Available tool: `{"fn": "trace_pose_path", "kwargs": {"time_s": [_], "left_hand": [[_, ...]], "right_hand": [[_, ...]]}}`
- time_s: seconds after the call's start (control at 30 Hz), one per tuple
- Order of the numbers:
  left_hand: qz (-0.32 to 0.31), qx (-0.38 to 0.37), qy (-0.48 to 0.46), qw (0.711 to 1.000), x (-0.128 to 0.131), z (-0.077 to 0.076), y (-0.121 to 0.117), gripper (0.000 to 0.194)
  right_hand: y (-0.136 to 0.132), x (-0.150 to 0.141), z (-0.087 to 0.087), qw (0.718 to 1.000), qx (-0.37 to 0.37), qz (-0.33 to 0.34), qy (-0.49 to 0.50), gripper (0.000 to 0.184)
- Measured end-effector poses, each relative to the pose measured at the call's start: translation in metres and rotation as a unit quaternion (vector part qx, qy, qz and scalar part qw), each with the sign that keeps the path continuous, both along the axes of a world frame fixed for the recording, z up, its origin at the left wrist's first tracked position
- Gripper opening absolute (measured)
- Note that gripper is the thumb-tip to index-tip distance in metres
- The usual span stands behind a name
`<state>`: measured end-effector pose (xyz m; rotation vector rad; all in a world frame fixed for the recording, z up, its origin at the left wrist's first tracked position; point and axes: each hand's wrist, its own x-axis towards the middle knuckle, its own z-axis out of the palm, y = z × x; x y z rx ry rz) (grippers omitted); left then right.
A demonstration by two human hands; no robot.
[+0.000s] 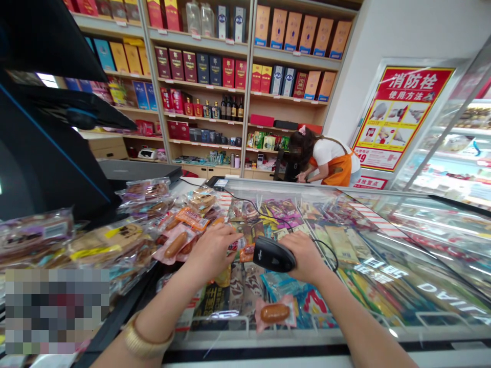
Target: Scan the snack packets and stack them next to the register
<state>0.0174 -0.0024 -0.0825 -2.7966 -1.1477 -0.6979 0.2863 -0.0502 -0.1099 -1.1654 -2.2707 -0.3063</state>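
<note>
Black plastic fills the right hand in the head view: it grips a handheld scanner at the centre of the frame, nose turned leftward — apparently so it faces the left hand. The left hand curls its fingers over a small printed packet; whether it grips or merely touches it, one cannot tell. The glass-topped freezer seems to serve as a counter, bearing heaped sausage packets left of centre and a lone sausage at lower centre — well apart from the heap.
</note>
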Motion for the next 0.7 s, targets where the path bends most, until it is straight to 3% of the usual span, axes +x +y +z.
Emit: {"fn": "trace_pose_path", "kwargs": {"time_s": [0.33, 0.5, 0.6, 0.7], "left_hand": [[-0.036, -0.046, -0.031, 0.998, 0.003, -0.009, -0.002, 0.033], [-0.081, -0.109, -0.022, 0.99, 0.012, -0.013, -0.01, 0.049], [-0.046, -0.115, -0.018, 0.992, 0.007, -0.005, -0.013, 0.052], [0.016, -0.12, -0.011, 0.993, -0.014, 0.009, -0.019, 0.053]], "right_hand": [[0.0, 0.004, -0.003, 1.0, 0.011, 0.001, 0.017, 0.022], [0.005, 0.013, -0.008, 0.999, 0.044, 0.004, 0.025, 0.023], [0.006, 0.015, -0.011, 0.999, 0.034, -0.002, 0.018, 0.019], [0.007, 0.016, -0.013, 0.999, 0.025, -0.004, 0.022, 0.019]]}}
